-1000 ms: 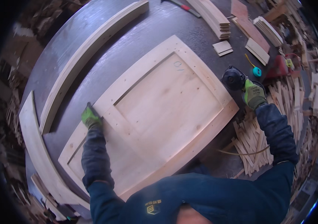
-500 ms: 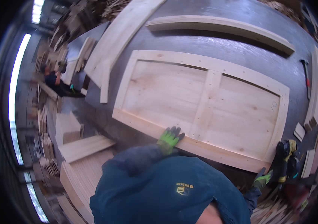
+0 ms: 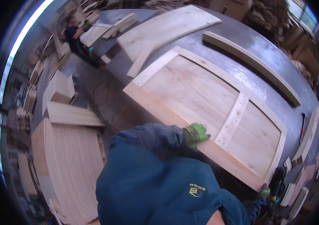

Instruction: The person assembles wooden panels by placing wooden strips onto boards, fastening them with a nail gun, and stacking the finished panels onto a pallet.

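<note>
Two recessed fields show in the framed wooden panel (image 3: 210,107), which lies flat on the grey table (image 3: 275,60), its long near side toward the person; the left hand (image 3: 196,135), in a green glove, lies palm down on that near rail, fingers loosely spread, pressing against wood without gripping anything; the right hand (image 3: 265,192), also gloved, is at the near right corner, partly hidden, so I cannot tell how far it is open or whether it holds the edge; a dark power tool (image 3: 278,175) sits just beside it; beyond the far rail lies a long beam (image 3: 251,65), apart from the panel; a hammer (image 3: 303,127) lies to the right; pale boards (image 3: 167,30) lie past the far left corner; a stack of sheets (image 3: 73,168) stands at left; a co-worker (image 3: 75,37) stands farther off.
</note>
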A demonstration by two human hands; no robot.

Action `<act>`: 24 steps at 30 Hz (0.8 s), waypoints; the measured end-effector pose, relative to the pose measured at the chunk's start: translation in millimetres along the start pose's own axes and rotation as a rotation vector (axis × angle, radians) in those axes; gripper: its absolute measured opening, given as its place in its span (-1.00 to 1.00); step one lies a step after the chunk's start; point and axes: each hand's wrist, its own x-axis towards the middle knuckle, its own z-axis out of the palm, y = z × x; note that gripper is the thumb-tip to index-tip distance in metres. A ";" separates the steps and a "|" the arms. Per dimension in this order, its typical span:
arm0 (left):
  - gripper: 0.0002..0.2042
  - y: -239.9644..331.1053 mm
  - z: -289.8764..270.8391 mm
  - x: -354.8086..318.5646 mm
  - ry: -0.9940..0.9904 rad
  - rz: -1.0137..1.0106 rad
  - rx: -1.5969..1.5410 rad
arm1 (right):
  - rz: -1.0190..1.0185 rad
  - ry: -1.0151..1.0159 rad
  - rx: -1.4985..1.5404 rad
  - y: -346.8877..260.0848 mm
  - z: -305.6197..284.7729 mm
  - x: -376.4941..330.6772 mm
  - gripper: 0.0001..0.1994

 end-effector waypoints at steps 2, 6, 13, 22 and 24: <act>0.10 25.8 -4.6 -58.7 0.004 0.008 -0.047 | 0.012 -0.130 -0.020 -12.7 -25.0 -18.2 -0.24; 0.09 72.3 -9.2 -124.9 0.030 -0.022 -0.124 | -0.070 -0.119 -0.007 -43.4 -38.0 -43.9 -0.28; 0.06 145.6 -86.9 -156.6 0.166 -0.199 -0.311 | -0.433 -0.256 0.267 -205.3 25.5 -73.8 -0.35; 0.04 327.0 -85.0 -201.4 0.365 -0.383 -0.596 | -0.932 -0.718 0.617 -374.1 50.6 -203.2 -0.44; 0.05 443.6 -53.5 -258.8 0.410 -0.504 -0.694 | -0.977 -0.848 0.664 -341.0 17.7 -258.5 -0.46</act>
